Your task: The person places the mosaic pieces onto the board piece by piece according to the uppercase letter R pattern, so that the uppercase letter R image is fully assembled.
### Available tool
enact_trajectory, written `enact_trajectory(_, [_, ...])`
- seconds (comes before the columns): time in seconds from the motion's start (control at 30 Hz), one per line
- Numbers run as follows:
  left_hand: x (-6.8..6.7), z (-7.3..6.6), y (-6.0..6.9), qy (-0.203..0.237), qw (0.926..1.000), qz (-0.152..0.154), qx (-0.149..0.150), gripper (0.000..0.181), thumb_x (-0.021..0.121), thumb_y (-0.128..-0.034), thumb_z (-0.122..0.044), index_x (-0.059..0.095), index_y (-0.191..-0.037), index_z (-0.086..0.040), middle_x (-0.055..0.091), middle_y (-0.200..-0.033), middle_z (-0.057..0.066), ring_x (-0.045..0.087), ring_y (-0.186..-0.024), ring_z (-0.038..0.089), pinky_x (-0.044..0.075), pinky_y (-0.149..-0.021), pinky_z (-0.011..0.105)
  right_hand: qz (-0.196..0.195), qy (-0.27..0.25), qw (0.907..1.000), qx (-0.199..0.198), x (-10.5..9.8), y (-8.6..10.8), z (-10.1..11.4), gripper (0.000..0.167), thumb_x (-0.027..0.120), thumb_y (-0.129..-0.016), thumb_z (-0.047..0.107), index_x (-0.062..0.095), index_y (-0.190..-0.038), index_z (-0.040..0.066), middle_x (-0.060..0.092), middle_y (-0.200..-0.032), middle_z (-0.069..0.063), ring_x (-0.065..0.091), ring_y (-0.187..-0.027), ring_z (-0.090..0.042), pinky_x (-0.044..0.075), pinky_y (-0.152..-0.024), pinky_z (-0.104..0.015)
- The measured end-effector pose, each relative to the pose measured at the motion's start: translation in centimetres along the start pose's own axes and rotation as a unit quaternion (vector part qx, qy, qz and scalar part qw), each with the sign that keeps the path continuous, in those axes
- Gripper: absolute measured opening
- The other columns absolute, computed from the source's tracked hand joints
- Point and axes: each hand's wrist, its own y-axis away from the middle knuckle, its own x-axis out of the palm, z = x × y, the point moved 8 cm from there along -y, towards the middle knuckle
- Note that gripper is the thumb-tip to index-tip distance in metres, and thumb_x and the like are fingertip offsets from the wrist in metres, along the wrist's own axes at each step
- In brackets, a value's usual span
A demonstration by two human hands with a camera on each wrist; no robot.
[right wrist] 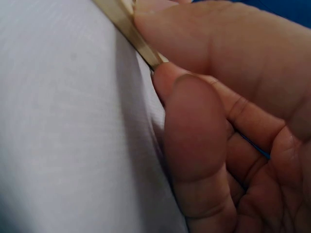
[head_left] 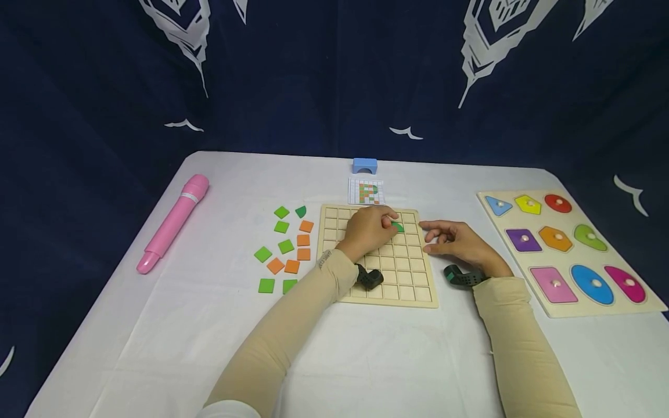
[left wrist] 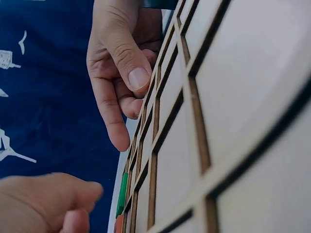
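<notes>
Far right on the wooden grid board [head_left: 405, 280], a green curved tile [head_left: 399, 227] lies by my loose, empty left hand [head_left: 368, 229]; my relaxed right hand [head_left: 461, 244] touches the edge — I'd brace there, nudging the tile square.

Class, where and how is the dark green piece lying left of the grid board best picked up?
Probably pinch the dark green piece by opposite edges, coming down from above and the far side: it lies flat and looks thin, so its rim is what fingertips can catch, and an orange tile sits close on its near side.
</notes>
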Motion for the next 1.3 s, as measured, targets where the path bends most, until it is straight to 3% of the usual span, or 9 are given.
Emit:
enact_trajectory(0.37, [-1.6, -2.2, 0.2, 0.088, 0.9957, 0.025, 0.013, 0.029, 0.073, -0.1027, -0.025, 0.079, -0.129, -0.015, 0.08, -0.103, -0.005, 0.067, -0.081, 0.007, 0.05, -0.072, 0.023, 0.0, -0.002, 1.0, 0.005, 0.0, 0.1, -0.1, 0.062, 0.079, -0.094, -0.003, 0.052, -0.149, -0.016, 0.068, -0.102, 0.001, 0.052, -0.077, -0.01, 0.046, -0.069, -0.021])
enact_trajectory(0.57, [-4.1, -2.7, 0.4, 0.153, 0.9867, 0.045, 0.031, 0.03, 0.071, -0.1049, -0.022, 0.077, -0.133, -0.014, 0.081, -0.112, 0.003, 0.073, -0.1, 0.018, 0.054, -0.083, 0.028, 0.0, 0.0, 1.0, 0.002, 0.0, 0.2, 0.1, 0.062, 0.079, -0.094, -0.002, 0.052, -0.148, -0.016, 0.068, -0.102, 0.0, 0.052, -0.077, -0.01, 0.046, -0.07, -0.021])
enact_trajectory(0.77, [-7.2, -2.3, 0.9, 0.209, 0.9743, 0.05, 0.068, 0.03, 0.07, -0.1063, -0.018, 0.076, -0.135, -0.01, 0.079, -0.113, 0.006, 0.073, -0.104, 0.022, 0.056, -0.089, 0.029, -0.006, -0.001, 1.0, 0.001, -0.1, 0.2, 0.0, 0.061, 0.079, -0.094, -0.001, 0.053, -0.147, -0.016, 0.068, -0.1, 0.004, 0.052, -0.077, -0.009, 0.046, -0.07, -0.02])
enact_trajectory(0.97, [-10.6, -0.9, 2.4, 0.227, 0.9677, 0.052, 0.098, 0.031, 0.068, -0.1068, -0.014, 0.073, -0.136, -0.003, 0.078, -0.115, 0.01, 0.072, -0.103, 0.026, 0.057, -0.091, 0.036, -0.006, 0.002, 1.0, -0.002, 0.0, 0.2, 0.0, 0.062, 0.08, -0.093, -0.002, 0.053, -0.147, -0.017, 0.068, -0.1, 0.004, 0.052, -0.078, -0.01, 0.046, -0.07, -0.02])
enact_trajectory(1.1, [-13.1, 1.0, 3.4, 0.221, 0.9711, 0.032, 0.085, 0.032, 0.069, -0.1069, -0.014, 0.072, -0.136, -0.001, 0.077, -0.111, 0.012, 0.069, -0.101, 0.035, 0.055, -0.089, 0.043, -0.004, -0.002, 1.0, 0.004, 0.0, 0.1, -0.1, 0.063, 0.08, -0.093, -0.001, 0.053, -0.149, -0.015, 0.067, -0.1, 0.003, 0.052, -0.078, -0.009, 0.046, -0.07, -0.02])
enact_trajectory(1.2, [-14.9, 2.8, 4.3, 0.211, 0.9751, 0.016, 0.065, 0.032, 0.069, -0.1071, -0.014, 0.072, -0.135, 0.0, 0.077, -0.11, 0.014, 0.067, -0.101, 0.041, 0.054, -0.085, 0.038, -0.002, -0.001, 1.0, 0.003, 0.0, 0.1, -0.1, 0.063, 0.08, -0.093, -0.002, 0.052, -0.149, -0.016, 0.067, -0.101, 0.002, 0.052, -0.078, -0.009, 0.046, -0.07, -0.02])
enact_trajectory(1.3, [-16.3, 4.8, 5.1, 0.194, 0.98, 0.0, 0.043, 0.032, 0.069, -0.1071, -0.015, 0.072, -0.135, -0.001, 0.076, -0.113, 0.014, 0.067, -0.099, 0.034, 0.051, -0.08, 0.032, -0.003, -0.001, 1.0, 0.004, 0.1, 0.1, 0.0, 0.063, 0.08, -0.093, -0.002, 0.053, -0.148, -0.015, 0.068, -0.101, 0.003, 0.052, -0.078, -0.009, 0.046, -0.07, -0.02])
